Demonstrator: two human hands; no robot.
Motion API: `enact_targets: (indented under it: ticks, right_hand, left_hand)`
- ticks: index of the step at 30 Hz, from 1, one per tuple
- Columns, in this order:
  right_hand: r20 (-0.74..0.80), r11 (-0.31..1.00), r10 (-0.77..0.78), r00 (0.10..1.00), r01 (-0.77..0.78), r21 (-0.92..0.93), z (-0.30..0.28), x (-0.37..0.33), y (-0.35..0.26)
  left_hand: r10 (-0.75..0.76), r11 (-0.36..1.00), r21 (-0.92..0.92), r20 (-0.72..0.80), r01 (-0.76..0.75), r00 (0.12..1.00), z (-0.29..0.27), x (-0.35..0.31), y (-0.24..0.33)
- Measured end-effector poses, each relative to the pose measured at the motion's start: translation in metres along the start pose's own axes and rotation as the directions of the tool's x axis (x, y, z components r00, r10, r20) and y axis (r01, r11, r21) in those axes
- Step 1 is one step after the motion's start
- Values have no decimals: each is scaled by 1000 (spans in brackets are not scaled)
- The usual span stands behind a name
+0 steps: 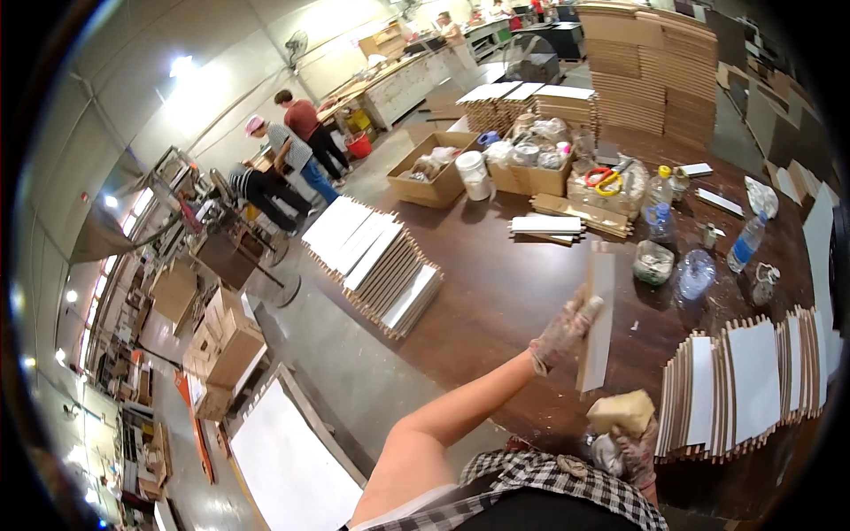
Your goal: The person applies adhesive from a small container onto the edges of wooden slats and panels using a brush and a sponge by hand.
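My left hand (567, 334), in a stained glove, grips a narrow white-faced board (599, 332) by its left edge. The board is tilted up on its long side over the brown table (478, 305). Close to my body, my right hand (639, 451), gloved too, is closed round a yellow sponge (622, 411). Something whitish and crumpled (607, 453) shows under the sponge, and I cannot make out what it is. To the right of that hand stands a row of white-faced boards (748, 376) with brown edges, packed side by side.
A stack of boards (376, 265) rises at the table's left edge. Farther back are a white tub (475, 177), cartons (434, 170), orange-handled scissors (607, 180) and a few loose boards (546, 226). Plastic bottles (748, 241) stand at the right. Several people (305, 146) work beyond the table.
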State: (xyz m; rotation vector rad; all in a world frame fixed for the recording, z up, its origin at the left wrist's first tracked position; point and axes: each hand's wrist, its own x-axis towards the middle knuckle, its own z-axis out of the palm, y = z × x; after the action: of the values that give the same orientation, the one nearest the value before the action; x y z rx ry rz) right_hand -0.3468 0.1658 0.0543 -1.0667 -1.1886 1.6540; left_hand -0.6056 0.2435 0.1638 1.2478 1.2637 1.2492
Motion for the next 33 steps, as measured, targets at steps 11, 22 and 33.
enact_targets:
  ticks: [11, 22, 33]
  right_hand:
    - [319, 838, 70, 945, -229, 496, 63, 63, -26]
    - [-77, 954, -287, 955, 277, -117, 28, 60, 9]
    - [440, 899, -432, 787, 416, 139, 109, 52, -79]
  left_hand:
    - [-326, 745, -620, -16, 246, 945, -85, -47, -95]
    - [128, 991, 65, -202, -117, 971, -98, -65, -88]
    - [-60, 991, -132, -285, 23, 957, -61, -85, -10]
